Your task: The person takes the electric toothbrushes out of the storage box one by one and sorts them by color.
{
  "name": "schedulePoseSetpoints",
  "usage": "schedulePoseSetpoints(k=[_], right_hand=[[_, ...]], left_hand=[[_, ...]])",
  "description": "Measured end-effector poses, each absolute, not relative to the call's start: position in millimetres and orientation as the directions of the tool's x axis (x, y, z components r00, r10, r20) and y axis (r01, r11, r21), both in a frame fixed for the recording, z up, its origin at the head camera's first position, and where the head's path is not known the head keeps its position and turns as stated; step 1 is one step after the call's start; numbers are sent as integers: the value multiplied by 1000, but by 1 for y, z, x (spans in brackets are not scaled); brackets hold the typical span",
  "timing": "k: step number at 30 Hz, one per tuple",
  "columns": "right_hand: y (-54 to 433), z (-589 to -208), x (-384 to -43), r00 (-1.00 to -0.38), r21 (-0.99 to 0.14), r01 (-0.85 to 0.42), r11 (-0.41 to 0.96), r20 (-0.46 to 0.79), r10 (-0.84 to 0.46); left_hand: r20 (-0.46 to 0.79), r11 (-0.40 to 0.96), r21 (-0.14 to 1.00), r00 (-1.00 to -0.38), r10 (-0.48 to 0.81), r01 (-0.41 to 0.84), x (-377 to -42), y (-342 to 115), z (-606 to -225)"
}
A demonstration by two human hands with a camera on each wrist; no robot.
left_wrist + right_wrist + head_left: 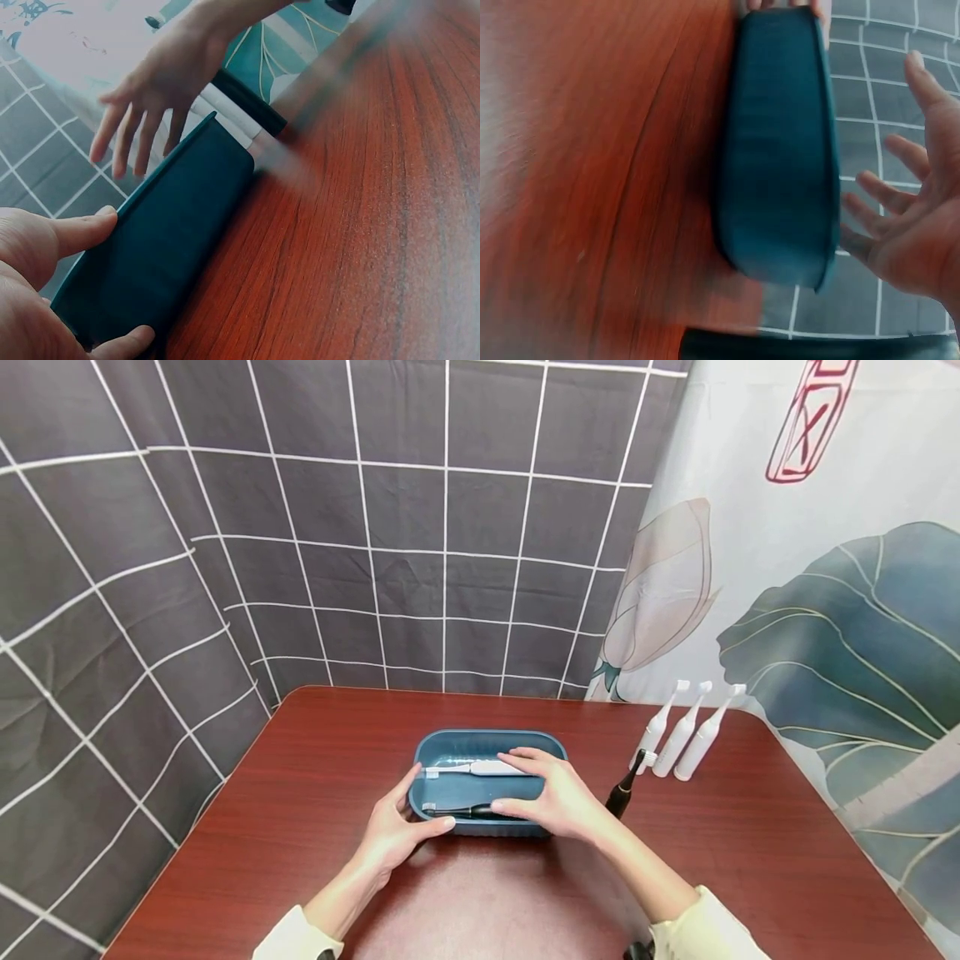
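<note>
A blue plastic basket [491, 829] stands on the table, with a white electric toothbrush [487, 767] lying along its back side and a black one [467, 811] along its front. My left hand [388, 833] grips the basket's left end; in the left wrist view its thumb [88, 231] lies on the rim and a finger sits lower on the wall. Over the basket's right end hovers my right hand [561, 795], hiding the handle ends of both toothbrushes. The right wrist view shows that hand's fingers [889, 193] spread, holding nothing.
Three white electric toothbrushes [684, 737] stand upright in a row on the table's right side. A black one [621, 793] stands in front of them, partly behind my right wrist. A grey checked curtain [405, 577] hangs behind the reddish-brown table [270, 827].
</note>
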State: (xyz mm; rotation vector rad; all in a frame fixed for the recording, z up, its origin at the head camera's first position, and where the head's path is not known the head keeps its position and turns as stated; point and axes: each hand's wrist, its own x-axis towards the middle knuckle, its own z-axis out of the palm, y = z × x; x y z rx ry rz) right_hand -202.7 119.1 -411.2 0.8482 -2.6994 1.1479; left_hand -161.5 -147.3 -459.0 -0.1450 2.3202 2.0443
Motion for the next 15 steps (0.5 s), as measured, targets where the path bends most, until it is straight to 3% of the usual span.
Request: schedulePoseSetpoints(k=[15], right_hand=[[80, -426, -249, -904, -382, -411, 828, 55, -423]], left_hand=[[-103, 127, 986, -994, -27, -106, -161, -148, -457]])
